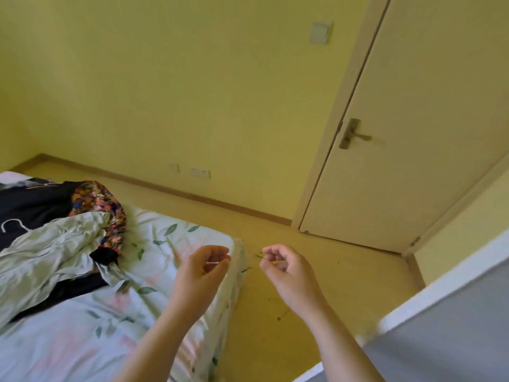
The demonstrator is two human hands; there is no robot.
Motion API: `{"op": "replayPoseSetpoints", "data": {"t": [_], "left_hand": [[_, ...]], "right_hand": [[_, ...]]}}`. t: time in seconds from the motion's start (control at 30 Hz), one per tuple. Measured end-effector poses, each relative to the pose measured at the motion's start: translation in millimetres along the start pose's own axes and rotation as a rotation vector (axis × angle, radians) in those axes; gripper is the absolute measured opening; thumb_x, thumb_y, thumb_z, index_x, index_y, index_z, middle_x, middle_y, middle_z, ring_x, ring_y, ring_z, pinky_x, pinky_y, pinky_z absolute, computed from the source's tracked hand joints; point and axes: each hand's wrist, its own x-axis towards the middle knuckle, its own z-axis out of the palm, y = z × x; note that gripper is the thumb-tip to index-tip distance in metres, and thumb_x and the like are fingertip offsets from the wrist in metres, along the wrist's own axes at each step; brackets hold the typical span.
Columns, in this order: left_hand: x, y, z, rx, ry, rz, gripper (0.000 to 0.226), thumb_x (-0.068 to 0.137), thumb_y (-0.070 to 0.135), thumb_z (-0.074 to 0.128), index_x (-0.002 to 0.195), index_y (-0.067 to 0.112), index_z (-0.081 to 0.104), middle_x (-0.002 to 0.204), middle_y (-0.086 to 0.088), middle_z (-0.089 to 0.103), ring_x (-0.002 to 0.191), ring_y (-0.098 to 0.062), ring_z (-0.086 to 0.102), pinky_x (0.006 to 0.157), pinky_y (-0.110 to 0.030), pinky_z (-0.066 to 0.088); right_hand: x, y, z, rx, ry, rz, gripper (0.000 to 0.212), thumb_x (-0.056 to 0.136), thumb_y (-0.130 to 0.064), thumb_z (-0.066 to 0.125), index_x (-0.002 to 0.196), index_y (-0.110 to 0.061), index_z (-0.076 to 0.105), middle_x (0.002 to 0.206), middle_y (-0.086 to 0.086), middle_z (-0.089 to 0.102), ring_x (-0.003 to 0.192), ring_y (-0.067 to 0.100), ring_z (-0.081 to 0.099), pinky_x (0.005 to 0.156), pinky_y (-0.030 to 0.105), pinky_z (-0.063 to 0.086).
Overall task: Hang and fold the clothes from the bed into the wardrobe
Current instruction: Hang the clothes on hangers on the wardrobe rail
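subject: one head view, looking down over a bed corner.

hands: the left hand [203, 267] is in the lower centre of the frame, above the corner of the bed [82, 340]. the right hand [286, 268] is just beside it to the right, above the floor [316, 257] past the mattress edge. the two are apart and not touching. on both, the fingers are curled inward with thumb and forefinger close together. a thin pale streak shows at each fingertip gap. it cannot be told whether either hand pinches something fine or holds nothing. neither touches the clothes.

task items: the clothes lie in a heap on the bed at the middle left of the frame, well apart from both hands. a pale green garment [49, 244] lies crumpled on top. a dark garment [30, 205] lies under and behind it. a multicoloured floral garment [102, 205] with a black cuff curves round the right side of the heap. a white hook-shaped line [11, 226] shows on the dark garment; hanger or print cannot be told.

surroundings: the bed carries a pale sheet printed with leaves. a closed door [413, 106] with a lever handle [355, 133] fills the upper right. a wall switch [319, 33] is at upper centre, and sockets [199, 172] sit low on the wall. a blurred grey and white surface [454, 326] crosses the lower right corner; what it is cannot be told.
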Motion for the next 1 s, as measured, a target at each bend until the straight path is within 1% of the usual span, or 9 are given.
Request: {"op": "replayPoseSetpoints", "data": {"t": [0.1, 0.2, 0.4, 0.53, 0.67, 0.7, 0.8, 0.87, 1.0], "left_hand": [[39.2, 2.6, -12.6, -0.03, 0.045, 0.023, 0.018, 0.09, 0.012, 0.063, 0.105, 0.021, 0.069, 0.097, 0.006, 0.073, 0.09, -0.011, 0.068, 0.083, -0.031, 0.055], [79.0, 8.9, -29.7, -0.028, 0.083, 0.065, 0.018, 0.089, 0.014, 0.064, 0.1, 0.029, 0.068, 0.094, 0.01, 0.073, 0.086, -0.008, 0.069, 0.076, -0.024, 0.053], [137.5, 19.5, -60.5, -0.104, 0.14, 0.064, 0.02, 0.089, 0.009, 0.064, 0.097, 0.027, 0.068, 0.091, 0.006, 0.074, 0.085, -0.014, 0.07, 0.078, -0.038, 0.056], [161.4, 21.3, -73.6, -0.109, 0.176, 0.068, 0.019, 0.089, 0.008, 0.063, 0.099, 0.023, 0.068, 0.093, 0.004, 0.073, 0.085, -0.012, 0.069, 0.083, -0.031, 0.056], [184.6, 22.9, -85.1, -0.127, 0.25, 0.066, 0.018, 0.09, 0.004, 0.062, 0.103, 0.015, 0.068, 0.094, 0.001, 0.072, 0.085, -0.013, 0.069, 0.068, -0.015, 0.054], [189.8, 23.3, -87.2, -0.123, 0.264, 0.062, 0.018, 0.091, 0.004, 0.062, 0.104, 0.015, 0.068, 0.095, 0.001, 0.072, 0.085, -0.013, 0.069, 0.067, -0.014, 0.053], [205.3, 20.6, -88.7, -0.113, 0.312, 0.035, 0.018, 0.091, 0.004, 0.062, 0.104, 0.016, 0.067, 0.095, 0.001, 0.072, 0.088, -0.015, 0.069, 0.078, -0.025, 0.054], [216.6, 17.3, -86.8, -0.111, 0.354, 0.003, 0.018, 0.091, 0.005, 0.062, 0.103, 0.017, 0.068, 0.096, 0.001, 0.073, 0.088, -0.016, 0.069, 0.08, -0.029, 0.054], [260.0, 18.9, -77.9, -0.128, 0.463, -0.029, 0.017, 0.09, 0.005, 0.063, 0.099, 0.019, 0.068, 0.094, -0.001, 0.073, 0.087, -0.017, 0.07, 0.071, -0.017, 0.053]], "right_hand": [[43.4, -17.4, 15.0, 0.001, -0.009, -0.048, 0.014, 0.089, -0.016, 0.064, 0.099, -0.027, 0.064, 0.092, -0.01, 0.065, 0.064, -0.007, 0.052, 0.062, 0.008, 0.044], [86.5, -41.1, 30.8, -0.011, -0.007, -0.094, 0.016, 0.089, -0.016, 0.064, 0.104, -0.021, 0.065, 0.096, -0.007, 0.066, 0.065, -0.004, 0.053, 0.063, 0.007, 0.044], [149.3, -73.5, 61.2, -0.016, -0.062, -0.154, 0.015, 0.091, -0.022, 0.064, 0.105, -0.025, 0.064, 0.098, -0.012, 0.066, 0.073, -0.002, 0.057, 0.065, 0.005, 0.042], [182.2, -77.9, 74.7, -0.009, -0.111, -0.147, 0.014, 0.091, -0.021, 0.064, 0.105, -0.025, 0.063, 0.099, -0.008, 0.065, 0.078, 0.005, 0.058, 0.066, 0.007, 0.043], [218.3, -78.6, 88.7, 0.016, -0.159, -0.165, 0.012, 0.091, -0.019, 0.064, 0.102, -0.024, 0.064, 0.095, -0.01, 0.065, 0.079, 0.005, 0.056, 0.069, 0.008, 0.044], [227.1, -77.6, 91.7, 0.022, -0.171, -0.165, 0.012, 0.091, -0.018, 0.064, 0.102, -0.023, 0.064, 0.095, -0.009, 0.065, 0.079, 0.005, 0.056, 0.07, 0.008, 0.044], [257.0, -71.9, 99.4, 0.008, -0.225, -0.173, 0.011, 0.091, -0.017, 0.064, 0.101, -0.022, 0.064, 0.093, -0.009, 0.066, 0.078, 0.004, 0.057, 0.069, 0.007, 0.044], [280.9, -69.3, 103.0, 0.008, -0.267, -0.18, 0.012, 0.091, -0.016, 0.065, 0.1, -0.022, 0.064, 0.094, -0.007, 0.066, 0.078, 0.004, 0.057, 0.07, 0.008, 0.044], [342.8, -69.6, 108.0, 0.016, -0.34, -0.216, 0.011, 0.09, -0.016, 0.065, 0.097, -0.025, 0.064, 0.091, -0.009, 0.066, 0.079, 0.004, 0.058, 0.07, 0.009, 0.045]]}}
